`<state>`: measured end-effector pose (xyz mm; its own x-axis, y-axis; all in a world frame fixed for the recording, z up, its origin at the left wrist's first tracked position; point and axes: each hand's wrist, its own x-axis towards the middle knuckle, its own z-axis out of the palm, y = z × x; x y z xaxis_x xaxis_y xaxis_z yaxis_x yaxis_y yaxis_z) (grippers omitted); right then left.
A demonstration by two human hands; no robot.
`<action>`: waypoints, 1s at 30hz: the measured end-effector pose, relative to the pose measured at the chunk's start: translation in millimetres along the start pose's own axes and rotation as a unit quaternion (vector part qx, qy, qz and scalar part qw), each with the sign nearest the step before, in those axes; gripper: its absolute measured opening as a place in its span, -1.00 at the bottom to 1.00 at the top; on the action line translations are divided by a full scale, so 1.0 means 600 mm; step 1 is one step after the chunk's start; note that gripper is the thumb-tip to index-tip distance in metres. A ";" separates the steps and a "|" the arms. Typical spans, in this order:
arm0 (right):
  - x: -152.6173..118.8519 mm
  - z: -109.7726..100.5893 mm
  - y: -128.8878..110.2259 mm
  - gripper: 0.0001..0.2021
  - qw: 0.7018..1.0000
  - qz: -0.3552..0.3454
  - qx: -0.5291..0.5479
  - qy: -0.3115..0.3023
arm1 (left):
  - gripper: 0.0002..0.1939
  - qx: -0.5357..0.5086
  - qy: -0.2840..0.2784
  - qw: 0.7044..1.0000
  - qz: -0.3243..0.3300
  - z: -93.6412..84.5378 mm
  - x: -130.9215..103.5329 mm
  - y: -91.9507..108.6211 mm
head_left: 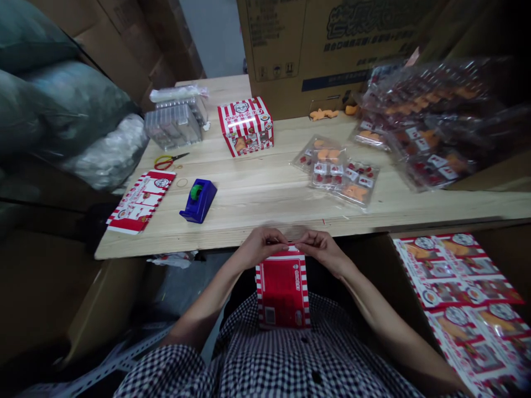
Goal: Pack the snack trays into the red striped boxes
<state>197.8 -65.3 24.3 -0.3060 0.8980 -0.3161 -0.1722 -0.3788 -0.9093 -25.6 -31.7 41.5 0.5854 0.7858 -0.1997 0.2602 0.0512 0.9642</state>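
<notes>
A red card box with striped edges (284, 293) hangs in front of my checked shirt, below the table's front edge. My left hand (265, 245) pinches its top edge on the left, and my right hand (317, 247) pinches the same edge on the right. The fingertips of both hands are near each other along that edge. On the table (257, 199) stands a finished-looking striped box (246, 127). A blue tape dispenser (199, 202) with a green core sits to the left, beside a stack of flat striped cards (141, 202).
Scissors (166, 160) lie behind the dispenser, near stacked clear packs (172, 124). Clear trays of toy pieces (332, 166) lie right of centre, with a larger pile (431, 121) beyond. Printed sheets (460, 298) are at lower right. A large carton (307, 61) stands behind.
</notes>
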 end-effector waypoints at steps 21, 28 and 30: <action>-0.022 -0.011 -0.005 -0.64 0.995 -0.012 0.006 -0.098 | -0.80 0.008 -0.004 1.000 0.014 -0.005 -0.003 0.010; -0.023 -0.009 -0.013 -0.73 0.996 -0.017 -0.026 -0.086 | -0.85 0.025 0.008 0.999 0.027 0.002 -0.004 0.010; -0.018 -0.012 -0.019 -0.75 0.996 -0.021 -0.046 -0.071 | -0.84 0.022 0.001 0.999 0.027 0.004 -0.002 0.013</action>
<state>209.9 -68.8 36.1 -0.4316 0.8690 -0.2422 -0.1035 -0.3144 -0.9436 -22.2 -33.6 48.7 0.5984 0.7876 -0.1468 0.2613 -0.0187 0.9651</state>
